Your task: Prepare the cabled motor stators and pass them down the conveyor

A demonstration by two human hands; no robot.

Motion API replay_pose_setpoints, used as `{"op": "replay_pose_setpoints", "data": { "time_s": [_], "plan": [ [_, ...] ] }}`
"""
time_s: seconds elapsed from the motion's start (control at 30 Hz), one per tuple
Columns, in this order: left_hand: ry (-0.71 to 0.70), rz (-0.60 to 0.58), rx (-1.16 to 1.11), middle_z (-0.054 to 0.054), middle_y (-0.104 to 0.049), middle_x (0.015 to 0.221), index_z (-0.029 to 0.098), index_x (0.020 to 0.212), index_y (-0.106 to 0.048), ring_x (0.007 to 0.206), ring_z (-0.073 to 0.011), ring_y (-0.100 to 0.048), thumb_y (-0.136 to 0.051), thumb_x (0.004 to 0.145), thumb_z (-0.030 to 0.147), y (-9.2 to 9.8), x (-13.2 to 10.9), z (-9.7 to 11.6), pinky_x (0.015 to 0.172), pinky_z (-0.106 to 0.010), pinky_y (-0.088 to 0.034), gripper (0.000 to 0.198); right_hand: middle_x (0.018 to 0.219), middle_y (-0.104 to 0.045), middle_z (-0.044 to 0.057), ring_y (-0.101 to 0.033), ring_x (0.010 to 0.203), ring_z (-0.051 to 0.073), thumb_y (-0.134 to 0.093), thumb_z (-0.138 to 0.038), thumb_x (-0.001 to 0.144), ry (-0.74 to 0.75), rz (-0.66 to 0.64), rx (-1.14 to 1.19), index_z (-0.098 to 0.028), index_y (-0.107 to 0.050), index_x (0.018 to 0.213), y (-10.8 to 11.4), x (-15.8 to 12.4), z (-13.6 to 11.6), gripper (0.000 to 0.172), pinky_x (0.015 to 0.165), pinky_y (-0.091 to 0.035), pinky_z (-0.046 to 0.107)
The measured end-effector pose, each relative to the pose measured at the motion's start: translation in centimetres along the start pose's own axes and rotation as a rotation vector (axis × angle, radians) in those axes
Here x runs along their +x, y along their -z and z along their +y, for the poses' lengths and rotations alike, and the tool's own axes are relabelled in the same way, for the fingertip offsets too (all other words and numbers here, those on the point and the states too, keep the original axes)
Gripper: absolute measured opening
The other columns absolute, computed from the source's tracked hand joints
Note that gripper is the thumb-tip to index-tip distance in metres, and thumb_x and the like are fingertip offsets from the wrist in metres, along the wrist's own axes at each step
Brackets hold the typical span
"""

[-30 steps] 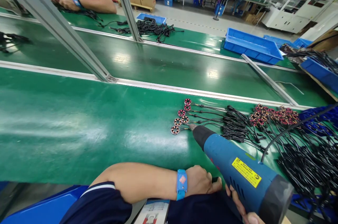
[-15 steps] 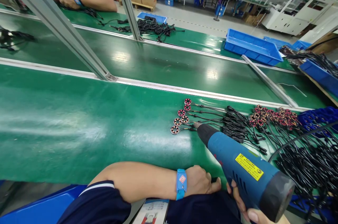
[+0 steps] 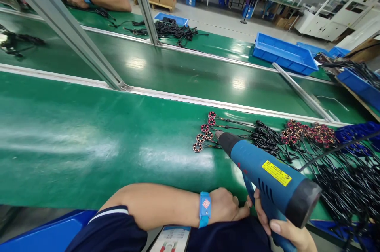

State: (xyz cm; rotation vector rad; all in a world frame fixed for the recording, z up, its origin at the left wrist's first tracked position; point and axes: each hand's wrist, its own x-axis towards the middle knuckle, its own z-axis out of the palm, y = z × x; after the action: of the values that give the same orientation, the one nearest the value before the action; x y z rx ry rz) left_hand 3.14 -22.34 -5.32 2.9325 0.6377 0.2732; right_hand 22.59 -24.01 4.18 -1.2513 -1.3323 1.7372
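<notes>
A blue heat gun (image 3: 261, 165) with a black rear cap and a yellow label is in my right hand (image 3: 285, 224), whose fingers wrap round its handle. Its metal nozzle points left, over the leads of several small ring-shaped coils (image 3: 200, 138) laid out on the green bench. Black cables (image 3: 264, 137) run from those coils to the right, partly hidden behind the gun. My left hand (image 3: 225, 204) rests at the bench's near edge with its fingers curled in; nothing shows in it. A blue wrist strap (image 3: 204, 209) is round that wrist.
To the right lie a heap of coils (image 3: 308, 132), bundles of black cable (image 3: 341, 188) and dark blue parts (image 3: 359, 137). Metal rails (image 3: 184, 99) and a slanted post (image 3: 86, 46) cross the bench. A blue tray (image 3: 285, 56) stands beyond. Across the conveyor is a co-worker's arm (image 3: 103, 0).
The heat gun has shifted slightly up and left with my right hand, its nozzle now higher along the row of coil leads. My left hand stays nearly where it was.
</notes>
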Motion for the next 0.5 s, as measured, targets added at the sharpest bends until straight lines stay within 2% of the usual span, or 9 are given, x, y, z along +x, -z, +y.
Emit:
{"op": "replay_pose_setpoints", "data": {
  "time_s": [0.07, 0.13, 0.3, 0.5],
  "plan": [
    [-0.007, 0.0, -0.007, 0.002, -0.063, 0.069, 0.018, 0.132, -0.04, 0.051, -0.0176, -0.062, -0.046, 0.101, 0.027, 0.08, 0.02, -0.07, 0.034, -0.032, -0.025, 0.033, 0.059, -0.052, 0.005, -0.05, 0.056, 0.019, -0.064, -0.064, 0.076, -0.028, -0.091, 0.024, -0.018, -0.063, 0.074, 0.48, 0.45, 0.39, 0.046, 0.073, -0.05, 0.041],
    [0.001, -0.003, -0.012, 0.002, -0.064, 0.069, 0.018, 0.13, -0.041, 0.05, -0.0177, -0.062, -0.048, 0.1, 0.027, 0.22, 0.09, -0.09, 0.034, -0.033, -0.025, 0.032, 0.063, -0.053, 0.005, -0.05, 0.057, 0.019, -0.064, -0.064, 0.075, -0.052, -0.119, 0.046, -0.017, -0.063, 0.077, 0.78, 0.6, 0.73, 0.046, 0.071, -0.049, 0.04],
    [0.015, -0.006, -0.023, 0.002, -0.064, 0.067, 0.016, 0.127, -0.044, 0.05, -0.0169, -0.062, -0.051, 0.1, 0.029, 0.43, 0.2, -0.1, 0.034, -0.03, -0.026, 0.031, 0.064, -0.052, 0.004, -0.047, 0.057, 0.018, -0.066, -0.063, 0.073, -0.08, -0.05, 0.08, -0.017, -0.063, 0.08, 0.31, 0.52, 0.71, 0.046, 0.073, -0.048, 0.039],
    [-0.01, 0.046, -0.011, 0.002, -0.063, 0.068, 0.016, 0.129, -0.043, 0.049, -0.0168, -0.06, -0.048, 0.1, 0.025, -0.15, 0.0, -0.12, 0.034, -0.033, -0.025, 0.031, 0.063, -0.055, 0.005, -0.05, 0.058, 0.02, -0.066, -0.06, 0.075, -0.077, -0.034, 0.046, -0.02, -0.059, 0.074, 0.23, 0.87, 0.42, 0.04, 0.074, -0.049, 0.04]
  ]
}}
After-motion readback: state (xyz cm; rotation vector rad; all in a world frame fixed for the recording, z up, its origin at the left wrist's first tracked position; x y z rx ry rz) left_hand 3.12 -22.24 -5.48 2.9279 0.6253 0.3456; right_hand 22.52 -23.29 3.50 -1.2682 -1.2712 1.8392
